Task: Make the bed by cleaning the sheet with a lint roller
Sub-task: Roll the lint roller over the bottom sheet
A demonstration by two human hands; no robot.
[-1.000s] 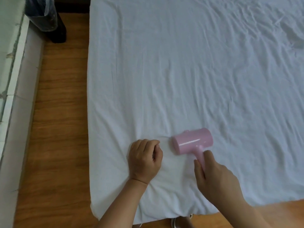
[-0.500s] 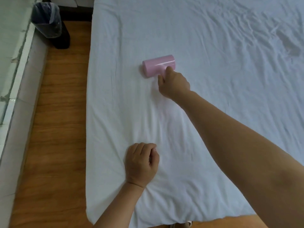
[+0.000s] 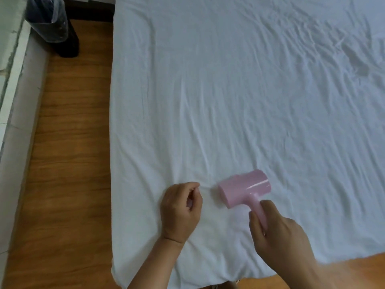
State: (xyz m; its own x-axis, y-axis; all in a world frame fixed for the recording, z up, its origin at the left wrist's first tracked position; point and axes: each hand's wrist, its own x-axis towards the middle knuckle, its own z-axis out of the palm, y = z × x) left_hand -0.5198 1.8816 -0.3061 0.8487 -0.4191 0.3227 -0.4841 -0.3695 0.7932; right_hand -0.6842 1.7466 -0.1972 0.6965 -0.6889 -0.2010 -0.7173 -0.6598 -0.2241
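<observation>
A white sheet (image 3: 229, 101) covers the bed and fills most of the view. It is creased all over, with long soft folds running toward the near edge and a tighter knot of wrinkles toward the far right; its left edge hangs straight down beside a strip of wooden floor (image 3: 68, 163). At the top left a dark bin lined with a clear plastic bag (image 3: 49, 19) stands on that floor against a pale wall ledge.

The right hand (image 3: 279, 232) comes in from the lower right with its fingers curled round the handle of a pink lint roller (image 3: 245, 189). The roller is glossy pale pink all over, a short fat drum on a slim stem of the same colour, with a bright streak of light along the drum. The drum lies on the sheet near the near edge of the bed, its axis slanting up to the right, slightly blurred.

Just left of the drum, not touching it, the left hand (image 3: 180, 209) rests on the sheet, knuckles up, fingers curled in; whether it pinches the cloth cannot be told.
</observation>
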